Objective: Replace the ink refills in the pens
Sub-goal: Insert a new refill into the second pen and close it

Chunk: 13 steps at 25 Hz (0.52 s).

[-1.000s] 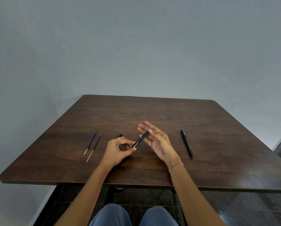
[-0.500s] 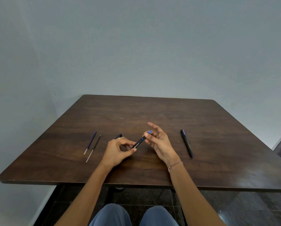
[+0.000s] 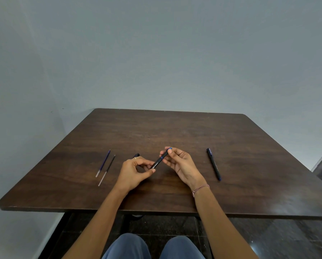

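Note:
A black pen (image 3: 160,161) with a blue end is held slantwise above the brown table (image 3: 175,131). My left hand (image 3: 135,171) pinches its near end between thumb and fingers. My right hand (image 3: 180,163) has its fingertips closed on the far blue end. A small black piece (image 3: 136,155) pokes out behind my left hand. Two thin refills lie side by side on the left: a blue refill (image 3: 103,163) and a black refill (image 3: 107,170). A second black pen (image 3: 213,163) lies to the right of my right hand.
The table's near edge (image 3: 156,212) runs just past my forearms, with my knees below it. A grey wall stands behind and to the left. A dark floor shows at the right.
My right hand went from flat and open beside the pen to fingertips closed on its blue far end. My left hand kept its hold on the near end.

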Each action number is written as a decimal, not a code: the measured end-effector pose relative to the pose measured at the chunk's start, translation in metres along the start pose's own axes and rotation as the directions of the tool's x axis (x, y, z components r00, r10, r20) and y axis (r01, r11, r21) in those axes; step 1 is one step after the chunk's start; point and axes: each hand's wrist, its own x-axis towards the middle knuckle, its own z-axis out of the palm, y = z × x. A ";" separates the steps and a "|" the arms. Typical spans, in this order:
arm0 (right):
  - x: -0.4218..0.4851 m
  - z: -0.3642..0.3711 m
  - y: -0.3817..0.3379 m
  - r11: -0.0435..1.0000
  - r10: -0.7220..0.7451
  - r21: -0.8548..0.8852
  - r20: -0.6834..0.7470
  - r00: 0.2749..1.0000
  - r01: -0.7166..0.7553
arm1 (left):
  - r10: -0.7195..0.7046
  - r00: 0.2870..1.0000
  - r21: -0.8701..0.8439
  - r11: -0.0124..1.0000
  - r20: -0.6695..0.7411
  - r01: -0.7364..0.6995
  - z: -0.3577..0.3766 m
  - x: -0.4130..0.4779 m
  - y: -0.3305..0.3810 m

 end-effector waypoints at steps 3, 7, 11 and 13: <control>0.001 0.001 0.001 0.999 0.004 -0.040 -0.021 1.000 -0.004 | 0.000 1.000 0.002 1.000 0.018 0.000 0.000 0.000 0.001; 0.001 0.001 -0.003 0.997 0.028 0.071 0.033 0.999 -0.030 | -0.015 1.000 -0.012 1.000 0.004 0.015 0.000 0.000 0.001; -0.001 0.000 -0.003 0.998 0.013 0.062 0.124 0.992 -0.021 | -0.030 1.000 -0.016 0.999 0.003 0.030 0.000 0.001 0.001; -0.002 0.001 -0.004 0.999 -0.002 0.037 0.097 0.995 -0.002 | -0.028 1.000 -0.012 1.000 0.013 0.028 0.000 0.001 0.000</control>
